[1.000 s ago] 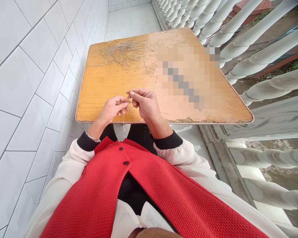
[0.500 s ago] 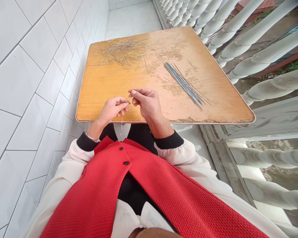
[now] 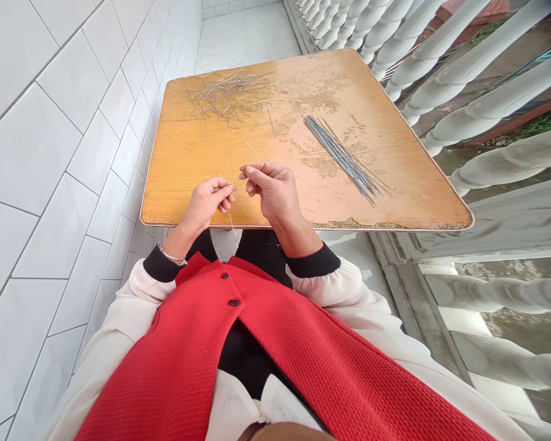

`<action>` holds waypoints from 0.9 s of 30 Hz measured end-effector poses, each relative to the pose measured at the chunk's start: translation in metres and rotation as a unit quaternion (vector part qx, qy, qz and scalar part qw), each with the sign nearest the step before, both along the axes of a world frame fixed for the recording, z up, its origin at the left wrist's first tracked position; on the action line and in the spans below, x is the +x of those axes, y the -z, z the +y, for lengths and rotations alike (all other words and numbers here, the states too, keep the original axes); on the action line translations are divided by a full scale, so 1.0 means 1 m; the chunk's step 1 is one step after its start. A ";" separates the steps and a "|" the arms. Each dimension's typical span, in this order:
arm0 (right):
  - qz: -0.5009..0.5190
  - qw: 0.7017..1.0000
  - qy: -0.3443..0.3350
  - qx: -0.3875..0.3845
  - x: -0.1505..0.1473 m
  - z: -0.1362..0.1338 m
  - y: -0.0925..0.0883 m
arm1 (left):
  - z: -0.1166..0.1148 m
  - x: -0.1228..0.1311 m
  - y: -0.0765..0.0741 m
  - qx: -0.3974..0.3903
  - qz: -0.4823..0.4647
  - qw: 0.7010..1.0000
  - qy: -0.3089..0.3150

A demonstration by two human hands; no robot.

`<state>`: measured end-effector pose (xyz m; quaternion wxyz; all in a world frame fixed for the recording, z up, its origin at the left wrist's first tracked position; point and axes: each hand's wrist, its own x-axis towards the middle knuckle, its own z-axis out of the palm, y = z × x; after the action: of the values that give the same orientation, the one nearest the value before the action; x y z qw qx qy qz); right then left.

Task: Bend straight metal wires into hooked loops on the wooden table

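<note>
My left hand (image 3: 206, 202) and my right hand (image 3: 272, 193) are close together above the near edge of a worn wooden tabletop (image 3: 188, 165). Both pinch a thin pale wire (image 3: 232, 225), though its exact path between the fingertips is hard to see. One end hangs below my left hand, and another rises past my right fingertips. Farther off lies a tangled heap of thin wire (image 3: 227, 97), with a small wire loop (image 3: 280, 128) to its right. A bundle of straight grey metal rods (image 3: 342, 158) lies right of my right hand.
A white tiled wall (image 3: 59, 184) runs along the left of the table. A white balustrade (image 3: 500, 104) stands along the right side. Tiled floor (image 3: 243, 37) lies beyond the table's far edge. My red waistcoat (image 3: 229, 343) fills the lower view.
My hands have drawn slightly apart, with the left hand shifting left and up. The strand below it now hangs in a bent line. The wire heap and rods stay in place.
</note>
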<state>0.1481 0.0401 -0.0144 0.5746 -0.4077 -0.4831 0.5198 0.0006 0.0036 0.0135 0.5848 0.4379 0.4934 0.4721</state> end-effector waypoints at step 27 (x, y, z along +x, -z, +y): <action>0.014 1.000 -0.023 -0.002 0.004 0.001 0.001 | -0.003 0.003 0.008 -0.020 -0.093 0.995 -0.027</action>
<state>0.1523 0.0414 -0.0159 0.5683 -0.3902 -0.4836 0.5394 0.0034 0.0006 0.0057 0.6239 0.3666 0.4578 0.5165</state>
